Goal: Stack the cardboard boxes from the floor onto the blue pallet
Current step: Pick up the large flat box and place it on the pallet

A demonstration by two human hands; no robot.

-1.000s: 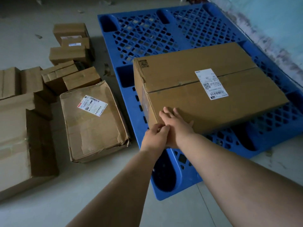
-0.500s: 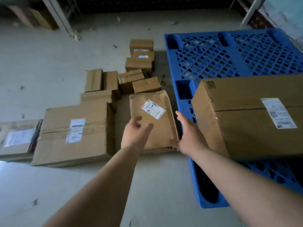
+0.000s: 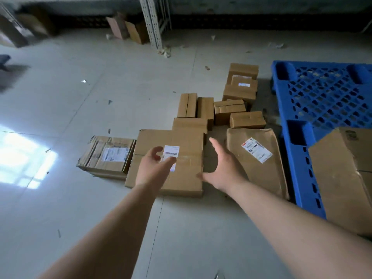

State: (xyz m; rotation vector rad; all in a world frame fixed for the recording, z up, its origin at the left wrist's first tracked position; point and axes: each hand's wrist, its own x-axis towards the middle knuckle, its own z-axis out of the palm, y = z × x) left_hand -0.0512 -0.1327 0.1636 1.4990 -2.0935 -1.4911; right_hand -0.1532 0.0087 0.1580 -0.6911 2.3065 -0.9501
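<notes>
Head view: left hand (image 3: 156,168) and right hand (image 3: 223,170) both out over the floor, fingers spread, holding nothing — poised above and beside the flat box (image 3: 171,164) with the white label (image 3: 171,156). Right hand at that box's right edge, in the gap toward the crumpled box (image 3: 255,160); contact with either cannot be told. Taped box (image 3: 106,156) touching the flat box on its left, small boxes (image 3: 231,109) clustered behind, all on the floor just beside the pallet (image 3: 322,101). One big box (image 3: 342,174) already on the pallet's near corner, the rest of the deck bare.

Likely next: a two-handed lift of the flat box. Risks, as judged — a wide, thin carton gripped off-centre could sag or tip; lifting could drag the taped box pressed against it; the big box at the pallet's near corner leaves little room there, so a careless set-down might overhang or slide.
</notes>
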